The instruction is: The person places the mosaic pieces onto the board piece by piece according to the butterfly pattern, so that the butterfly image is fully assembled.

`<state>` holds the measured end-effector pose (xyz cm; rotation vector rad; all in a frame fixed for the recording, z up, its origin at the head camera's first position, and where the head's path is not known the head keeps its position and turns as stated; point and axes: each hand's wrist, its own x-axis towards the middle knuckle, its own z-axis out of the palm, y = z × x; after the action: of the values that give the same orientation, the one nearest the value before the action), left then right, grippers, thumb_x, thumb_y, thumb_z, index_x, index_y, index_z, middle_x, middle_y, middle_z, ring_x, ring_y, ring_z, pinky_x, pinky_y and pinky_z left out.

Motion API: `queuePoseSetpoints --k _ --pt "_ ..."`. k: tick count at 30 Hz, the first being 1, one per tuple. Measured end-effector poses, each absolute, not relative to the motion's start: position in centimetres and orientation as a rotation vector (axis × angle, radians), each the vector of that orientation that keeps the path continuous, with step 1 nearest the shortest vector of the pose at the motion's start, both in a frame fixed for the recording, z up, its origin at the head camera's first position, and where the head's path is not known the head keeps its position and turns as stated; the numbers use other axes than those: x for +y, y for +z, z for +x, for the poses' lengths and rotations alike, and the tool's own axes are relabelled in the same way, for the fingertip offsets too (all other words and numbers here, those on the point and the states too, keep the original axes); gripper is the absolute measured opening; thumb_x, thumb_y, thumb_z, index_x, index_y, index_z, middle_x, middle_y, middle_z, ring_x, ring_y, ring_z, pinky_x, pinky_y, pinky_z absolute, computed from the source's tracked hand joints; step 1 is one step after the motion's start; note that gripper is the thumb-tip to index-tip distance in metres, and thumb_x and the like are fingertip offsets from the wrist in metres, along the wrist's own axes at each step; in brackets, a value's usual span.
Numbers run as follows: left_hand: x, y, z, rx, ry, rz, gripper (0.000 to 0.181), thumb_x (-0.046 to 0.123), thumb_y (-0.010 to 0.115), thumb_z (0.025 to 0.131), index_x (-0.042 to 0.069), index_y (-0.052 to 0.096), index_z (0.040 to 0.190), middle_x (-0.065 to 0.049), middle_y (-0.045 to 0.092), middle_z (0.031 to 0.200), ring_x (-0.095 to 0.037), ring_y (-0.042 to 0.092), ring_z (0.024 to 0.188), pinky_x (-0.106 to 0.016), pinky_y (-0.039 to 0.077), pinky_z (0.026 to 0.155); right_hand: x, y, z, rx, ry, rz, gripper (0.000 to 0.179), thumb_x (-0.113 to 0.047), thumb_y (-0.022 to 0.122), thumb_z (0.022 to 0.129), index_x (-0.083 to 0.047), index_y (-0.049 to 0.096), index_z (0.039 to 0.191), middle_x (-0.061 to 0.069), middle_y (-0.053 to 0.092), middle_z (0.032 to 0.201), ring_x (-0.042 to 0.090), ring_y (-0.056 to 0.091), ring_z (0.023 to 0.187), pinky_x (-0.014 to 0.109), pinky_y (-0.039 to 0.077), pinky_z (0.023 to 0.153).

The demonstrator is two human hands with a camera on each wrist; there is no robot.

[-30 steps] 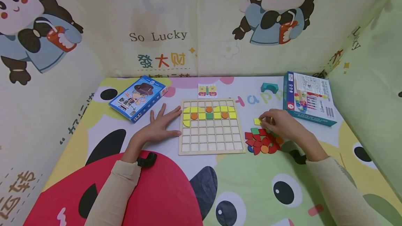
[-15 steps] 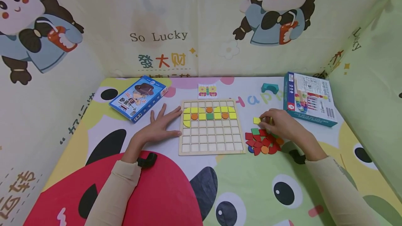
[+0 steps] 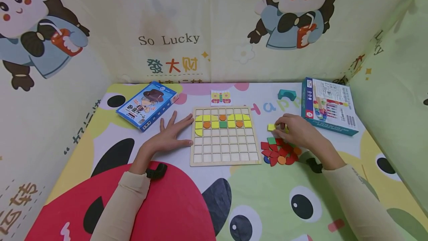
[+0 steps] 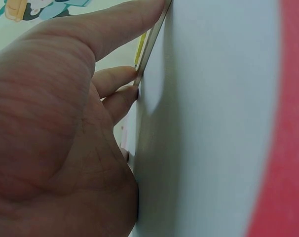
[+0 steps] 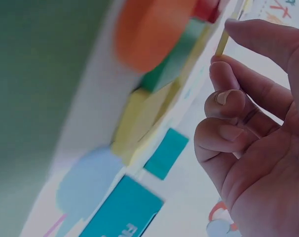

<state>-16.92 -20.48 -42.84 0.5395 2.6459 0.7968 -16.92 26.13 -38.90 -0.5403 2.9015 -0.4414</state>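
A square wooden grid board (image 3: pixel 225 162) lies on the table, with yellow, orange and green tiles in its upper rows. My left hand (image 3: pixel 167 135) rests on the table with fingers spread, its thumb and fingertips against the board's left edge. To the right of the board, my right hand (image 3: pixel 295 131) pinches a yellow square tile (image 3: pixel 271 127) between thumb and forefinger. That tile shows edge-on in the right wrist view, and the other fingers are curled. Just below this hand lies a pile of red, green, orange and blue tiles (image 3: pixel 274 153), partly covered by it.
Behind the board lies a small butterfly pattern card (image 3: pixel 220 98). A blue game box (image 3: pixel 147 105) is at the back left. At the back right are a teal arch block (image 3: pixel 287 94) and a larger teal box (image 3: pixel 329 106).
My right hand has shifted slightly left and away from me, with the yellow tile moving along in its fingers. The left hand and the board have stayed in place.
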Motion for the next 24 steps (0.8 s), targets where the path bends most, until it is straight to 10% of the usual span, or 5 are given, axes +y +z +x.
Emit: queuePoseSetpoints --k 24 --pt "-20.6 -42.8 -16.9 2.636 0.828 0.541 0.093 0.051 0.074 0.092 0.028 0.028 0.169 -0.002 0.016 0.181 -0.043 -0.02 0.165 -0.078 -0.025 0.119 11.8 -38.5 -18.0 2.844 -0.418 -0.923 0.03 -0.037 0.079 0.095 -0.011 0.079 0.11 0.003 0.07 0.1 0.016 0.061 0.084 0.03 0.056 0.074"
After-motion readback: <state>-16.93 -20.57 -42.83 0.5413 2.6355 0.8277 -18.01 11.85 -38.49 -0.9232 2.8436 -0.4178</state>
